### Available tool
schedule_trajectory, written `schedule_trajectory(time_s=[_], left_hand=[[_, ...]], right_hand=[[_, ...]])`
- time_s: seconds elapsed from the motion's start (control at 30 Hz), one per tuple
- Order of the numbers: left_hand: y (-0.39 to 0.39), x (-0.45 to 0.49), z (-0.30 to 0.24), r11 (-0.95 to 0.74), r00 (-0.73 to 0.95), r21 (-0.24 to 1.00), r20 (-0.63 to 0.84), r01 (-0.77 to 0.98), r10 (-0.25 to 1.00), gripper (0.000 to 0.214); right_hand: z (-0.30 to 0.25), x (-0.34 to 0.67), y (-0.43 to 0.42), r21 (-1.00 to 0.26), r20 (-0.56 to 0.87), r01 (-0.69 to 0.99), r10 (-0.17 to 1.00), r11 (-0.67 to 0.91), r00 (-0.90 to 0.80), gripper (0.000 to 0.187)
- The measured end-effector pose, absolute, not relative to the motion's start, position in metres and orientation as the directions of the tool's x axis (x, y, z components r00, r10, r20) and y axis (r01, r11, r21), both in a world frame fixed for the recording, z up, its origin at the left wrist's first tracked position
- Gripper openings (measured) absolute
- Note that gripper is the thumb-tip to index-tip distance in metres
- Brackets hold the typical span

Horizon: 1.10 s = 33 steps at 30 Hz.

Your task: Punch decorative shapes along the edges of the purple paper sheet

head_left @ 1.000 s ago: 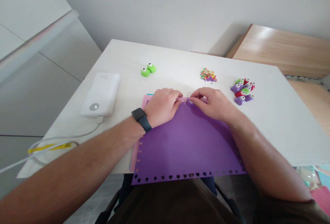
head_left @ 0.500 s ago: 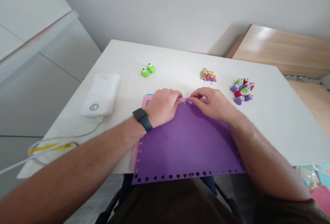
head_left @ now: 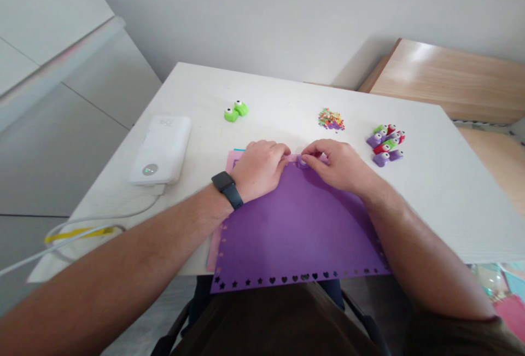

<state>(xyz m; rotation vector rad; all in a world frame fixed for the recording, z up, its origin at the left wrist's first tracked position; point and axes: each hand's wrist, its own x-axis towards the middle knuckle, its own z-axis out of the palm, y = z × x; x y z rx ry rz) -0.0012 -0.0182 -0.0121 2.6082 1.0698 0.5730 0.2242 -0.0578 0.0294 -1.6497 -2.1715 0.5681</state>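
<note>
A purple paper sheet (head_left: 295,225) lies at the table's near edge, with a border of punched stars and hearts along its near side. My left hand (head_left: 260,170) rests on its far edge, fingers curled over the paper. My right hand (head_left: 338,166) pinches a small purple craft punch (head_left: 303,162) at that same edge, and the fingers hide part of it. A pink sheet (head_left: 233,162) shows beneath the purple one on the left, and a sliver of blue paper sits near it.
On the white table (head_left: 287,85) stand a green punch pair (head_left: 235,110), a pile of coloured paper cut-outs (head_left: 331,119) and a cluster of several punches (head_left: 385,144). A white power bank (head_left: 159,150) with a cable lies at left. A wooden surface lies beyond the table at right.
</note>
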Motion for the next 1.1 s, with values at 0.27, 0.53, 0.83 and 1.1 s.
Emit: schedule_trajectory(time_s=[0.27,0.53,0.83,1.1], left_hand=[[-0.020,-0.002,-0.013,-0.699,0.630,0.387,0.310,0.601,0.712,0.026],[-0.027,-0.001,-0.002,-0.793,0.709,0.378,0.367,0.478,0.602,0.041],[-0.027,-0.001,0.001,-0.829,0.776,0.345,0.320,0.440,0.544,0.048],[-0.026,0.004,0.002,-0.827,0.787,0.315,0.281,0.465,0.550,0.048]], right_hand=[[0.029,0.223,-0.058,-0.525,0.039,0.818,0.967,0.235,-0.253,0.019],[0.028,0.224,-0.057,-0.499,0.034,0.839,0.973,0.216,-0.230,0.021],[0.026,0.223,-0.054,-0.504,0.009,0.848,0.982,0.166,-0.187,0.019],[0.022,0.228,-0.051,-0.604,-0.005,0.780,0.978,0.164,-0.209,0.020]])
